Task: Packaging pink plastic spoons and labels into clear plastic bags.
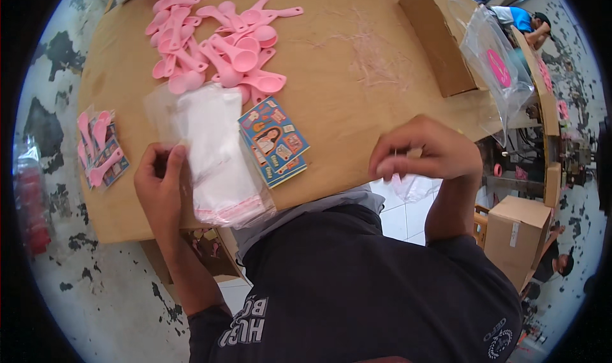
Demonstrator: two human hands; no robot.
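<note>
My left hand (162, 187) rests on the left side of a stack of clear plastic bags (217, 155) at the near edge of the brown table (357, 101), fingers curled on the stack's edge. My right hand (426, 152) is raised over the table's near right edge, its fingertips pinched on a thin clear strip or bag (408, 185) that hangs below it. A small stack of colourful picture cards (274, 141) lies just right of the bags. A heap of pink plastic spoons (217, 37) spreads behind them.
Filled packets with pink spoons and cards (99, 149) lie at the table's left edge. An open cardboard box (440, 37) and a clear bag with a pink disc (497, 69) stand at the right. Another cardboard box (516, 232) sits on the floor; a person works far right.
</note>
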